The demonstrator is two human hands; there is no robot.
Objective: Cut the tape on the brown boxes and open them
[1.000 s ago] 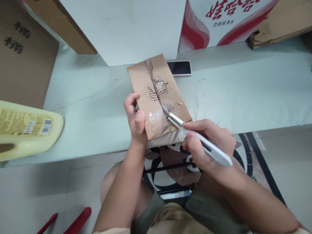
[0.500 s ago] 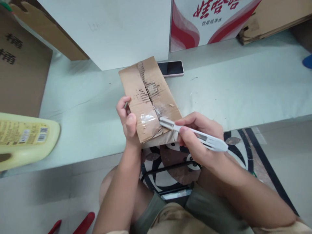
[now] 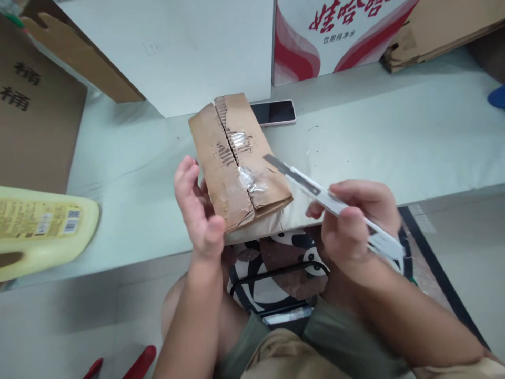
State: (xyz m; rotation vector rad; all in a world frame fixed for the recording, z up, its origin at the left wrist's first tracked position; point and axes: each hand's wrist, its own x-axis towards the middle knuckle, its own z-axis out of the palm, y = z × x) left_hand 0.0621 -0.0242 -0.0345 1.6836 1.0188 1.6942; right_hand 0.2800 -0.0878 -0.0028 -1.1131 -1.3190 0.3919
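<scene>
A small brown cardboard box (image 3: 236, 158) lies at the near edge of the pale table (image 3: 379, 137), its top seam split and torn clear tape hanging along it. My left hand (image 3: 195, 208) is against the box's left side, fingers spread and partly lifted off it. My right hand (image 3: 355, 223) is closed round a white utility knife (image 3: 335, 205). The knife's blade is out and points up-left, raised clear of the box to its right.
A phone (image 3: 274, 112) lies behind the box. A yellow jug (image 3: 39, 226) lies on its side at the left. Brown cartons (image 3: 35, 116), a white board (image 3: 177, 47) and a red-and-white carton (image 3: 335, 31) stand along the back. Below are a patterned floor mat and red handles (image 3: 130, 363).
The knife has been drawn out of the box's seam and lifted to the right. My left hand has loosened from gripping the box's side to spread fingers. The box seam now gapes.
</scene>
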